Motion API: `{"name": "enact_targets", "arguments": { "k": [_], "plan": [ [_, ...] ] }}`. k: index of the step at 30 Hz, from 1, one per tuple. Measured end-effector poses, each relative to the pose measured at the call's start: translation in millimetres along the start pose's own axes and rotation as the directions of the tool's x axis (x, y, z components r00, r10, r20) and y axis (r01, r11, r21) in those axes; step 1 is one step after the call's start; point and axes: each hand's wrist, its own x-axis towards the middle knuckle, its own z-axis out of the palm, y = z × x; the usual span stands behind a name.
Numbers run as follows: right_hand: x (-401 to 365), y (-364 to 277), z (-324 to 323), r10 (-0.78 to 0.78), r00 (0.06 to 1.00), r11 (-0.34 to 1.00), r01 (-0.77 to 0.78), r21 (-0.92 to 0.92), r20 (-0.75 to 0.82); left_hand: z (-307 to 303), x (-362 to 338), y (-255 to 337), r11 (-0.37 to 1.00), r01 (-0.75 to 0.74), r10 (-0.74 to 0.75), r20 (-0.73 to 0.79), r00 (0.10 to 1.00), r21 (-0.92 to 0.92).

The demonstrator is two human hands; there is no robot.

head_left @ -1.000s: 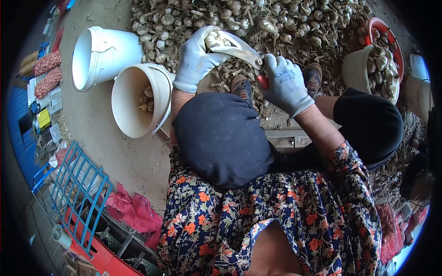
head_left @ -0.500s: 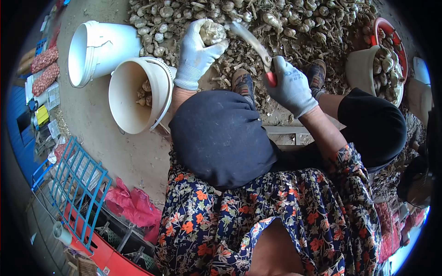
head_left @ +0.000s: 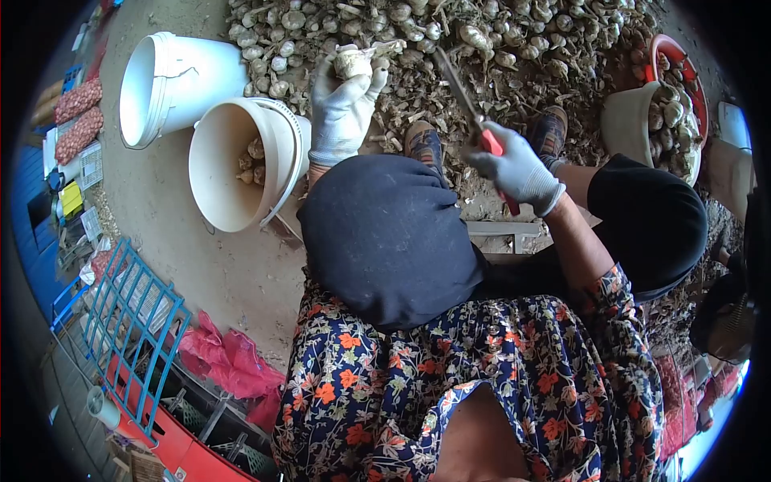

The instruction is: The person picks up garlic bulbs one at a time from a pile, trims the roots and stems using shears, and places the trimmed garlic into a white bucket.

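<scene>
In my left hand (head_left: pixel 344 108), gloved in pale fabric, a garlic bulb (head_left: pixel 353 63) is gripped, its stem pointing right. My right hand (head_left: pixel 522 169), in a similar glove, is wrapped around the red handle of a long-bladed cutting tool (head_left: pixel 459 87). The narrow blade points up and left, apart from the bulb. Whether its edge has teeth is too small to tell. Both hands are above the floor, in front of a large heap of garlic (head_left: pixel 546 36) with loose stems and husks.
A cream bucket (head_left: pixel 210 177) with a few bulbs inside stands at left, near a tipped white bucket (head_left: pixel 201 80). At right, a full bucket (head_left: pixel 626 124) adjoins a red tub (head_left: pixel 687 60). My dark-clad knee (head_left: pixel 385 241) lies below my left hand. A blue metal rack (head_left: pixel 136 313) stands lower left.
The bulb has turned in my left hand, so its stem now points right. My right hand has moved slightly down and right, swinging the blade steeper and away from the bulb.
</scene>
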Motion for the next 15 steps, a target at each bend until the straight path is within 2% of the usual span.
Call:
{"name": "enact_targets", "arguments": {
  "k": [1,2,4,6,8,10,11,12,13,14,15],
  "plan": [
    [-7,-15,-1,0.063,0.992,0.995,-0.071,0.068,0.109,3,-2,-1,0.998,0.019,-0.019,-0.006,1.000,-0.062],
    [1,-4,6,-0.053,0.990,0.997,0.046,0.055,0.133,5,-3,-1,0.992,0.036,-0.037,-0.008,0.999,-0.125],
    [11,-7,13,-0.170,0.974,0.973,0.142,0.184,0.148,4,-3,-2,0.993,0.031,-0.028,0.031,0.999,-0.118],
    [23,-20,14,-0.157,0.976,0.976,0.129,0.178,0.151,6,-6,-2,0.997,0.076,-0.076,0.032,0.997,0.008],
    [27,-32,16,-0.144,0.978,0.978,0.117,0.174,0.153,8,-5,-3,0.997,0.072,-0.072,0.034,0.997,0.009],
    [28,-38,20,-0.044,0.993,0.979,0.021,0.204,0.109,10,-4,-3,0.989,0.088,-0.085,-0.024,0.996,0.118],
    [31,-29,30,-0.084,0.995,0.973,0.069,0.220,0.058,15,-7,-2,0.993,0.001,0.003,-0.033,0.999,0.121],
    [27,-34,33,0.073,0.995,0.918,-0.093,0.386,0.066,15,-10,4,0.984,-0.062,0.074,-0.067,0.995,0.168],
    [29,-22,35,0.074,0.997,0.918,-0.079,0.389,0.027,11,-5,15,0.939,-0.256,0.269,-0.026,0.963,0.229],
    [31,-10,35,0.075,0.997,0.918,-0.065,0.391,-0.010,7,-18,31,0.881,-0.210,0.339,-0.255,0.906,0.425],
    [27,-6,29,0.117,0.993,0.893,-0.119,0.434,0.032,-6,-28,56,0.703,-0.184,0.501,-0.294,0.814,0.687]
  ]
}}
